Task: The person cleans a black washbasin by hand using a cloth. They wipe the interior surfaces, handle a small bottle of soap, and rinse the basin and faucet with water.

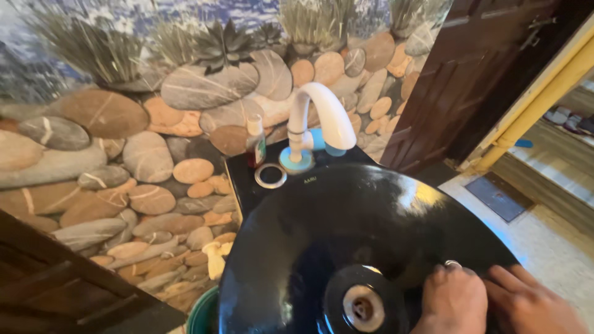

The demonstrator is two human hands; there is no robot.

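Left hand (pixel 455 301) and right hand (pixel 532 306) press flat, fingers loosely spread, on black basin (pixel 322 216)

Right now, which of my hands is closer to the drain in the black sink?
Left. Your left hand rests on the basin's inner wall just right of the drain; your right hand lies farther right, beyond the left, on the sink rim.

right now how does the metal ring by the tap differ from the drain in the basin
The metal ring lies loose on the flat black ledge behind the bowl; the drain sits at the bottom of the black basin. The ring is thin and open through its middle; the drain has a broader collar with a dark hole. Both are round and silvery.
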